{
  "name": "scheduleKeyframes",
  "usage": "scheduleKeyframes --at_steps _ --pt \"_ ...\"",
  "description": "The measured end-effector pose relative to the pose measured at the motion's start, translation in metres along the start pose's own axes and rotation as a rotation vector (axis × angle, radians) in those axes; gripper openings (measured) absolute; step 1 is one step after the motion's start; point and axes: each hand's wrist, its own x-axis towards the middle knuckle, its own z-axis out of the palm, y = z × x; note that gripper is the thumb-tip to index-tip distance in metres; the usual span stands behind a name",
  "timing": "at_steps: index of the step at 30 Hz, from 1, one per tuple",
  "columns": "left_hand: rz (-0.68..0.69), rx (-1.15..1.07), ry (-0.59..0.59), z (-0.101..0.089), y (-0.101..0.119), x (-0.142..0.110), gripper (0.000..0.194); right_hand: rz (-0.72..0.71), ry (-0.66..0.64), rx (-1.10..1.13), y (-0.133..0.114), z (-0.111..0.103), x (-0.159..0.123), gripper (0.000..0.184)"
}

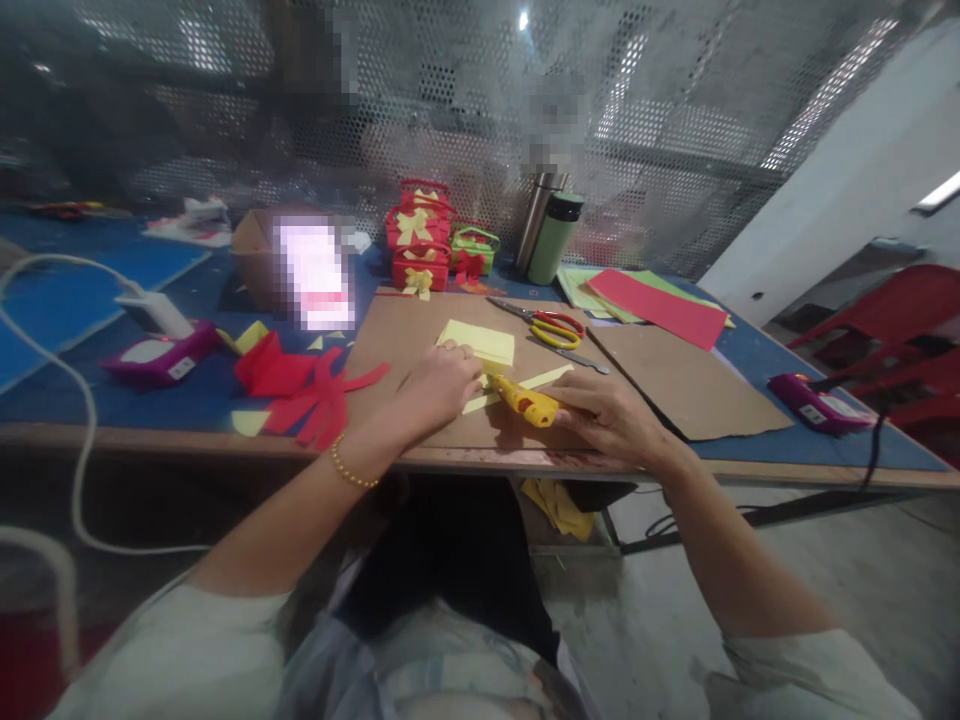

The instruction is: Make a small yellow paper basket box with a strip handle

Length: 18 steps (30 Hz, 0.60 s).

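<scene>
Gripped in the right hand [600,412], the yellow glue gun [529,402] points up-left, nozzle by the pale yellow box [480,345] on the cardboard [427,345]. Left-hand [450,378] fingers are bunched at the box's near edge, pinch hidden, tbh. Box runs roughly left-right. Phone screen's [315,270] pixelated, no readable writing.

Glossy green flask [555,240], brushed-metal flask [533,222], matt brown cardboard [397,345], shiny yellow plastic tool [527,402].
</scene>
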Motion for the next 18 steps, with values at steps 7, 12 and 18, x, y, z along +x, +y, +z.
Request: scheduleKeyframes --at_steps 7,12,18 --pt "-0.015 -0.028 -0.018 -0.004 0.002 0.000 0.027 0.106 -0.017 0.028 0.001 -0.010 -0.005 0.050" --pt "-0.040 -0.077 -0.032 -0.009 0.003 -0.001 0.033 0.128 -0.009 0.047 0.001 -0.011 -0.002 0.053" --pt "-0.037 -0.046 -0.040 -0.010 0.003 -0.002 0.024 0.215 0.041 0.035 0.005 -0.009 -0.001 0.063"
